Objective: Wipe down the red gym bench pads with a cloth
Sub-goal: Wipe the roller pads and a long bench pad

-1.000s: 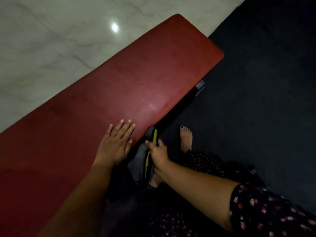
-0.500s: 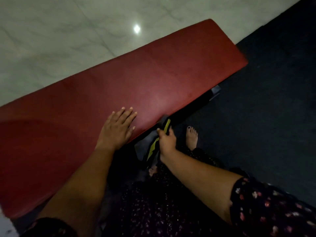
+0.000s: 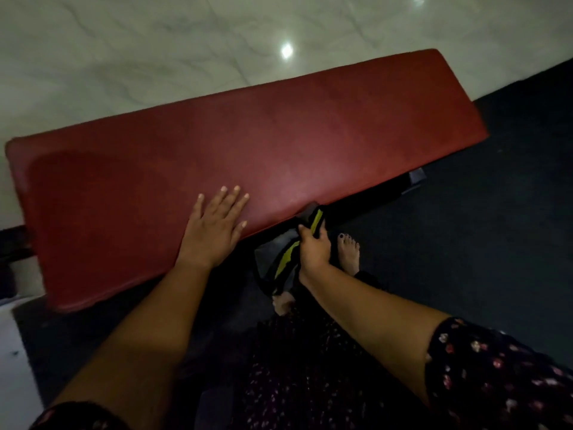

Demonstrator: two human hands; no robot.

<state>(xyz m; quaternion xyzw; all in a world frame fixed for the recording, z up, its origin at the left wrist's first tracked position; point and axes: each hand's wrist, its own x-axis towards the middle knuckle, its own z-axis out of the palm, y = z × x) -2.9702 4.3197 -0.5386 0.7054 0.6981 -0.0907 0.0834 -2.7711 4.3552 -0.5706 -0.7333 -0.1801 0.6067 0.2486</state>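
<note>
The long red bench pad [image 3: 310, 144] runs across the view from lower left to upper right. My left hand [image 3: 214, 228] lies flat on the pad near its front edge, fingers straight and spread. My right hand [image 3: 311, 248] grips a dark grey cloth with a yellow-green stripe [image 3: 286, 262] just below the pad's front edge. The cloth's top end touches that edge and the rest hangs down beside my hand.
Pale marble floor [image 3: 155, 51] lies beyond the bench. Black rubber matting [image 3: 496, 243] covers the floor on my side. My bare foot [image 3: 348, 251] stands close under the bench edge, beside a dark frame part [image 3: 415, 178]. A white surface [image 3: 12, 352] shows at lower left.
The view has swung so the whole pad now shows, its left end included. My left hand stays flat on the pad. My right hand keeps gripping the cloth at the front edge.
</note>
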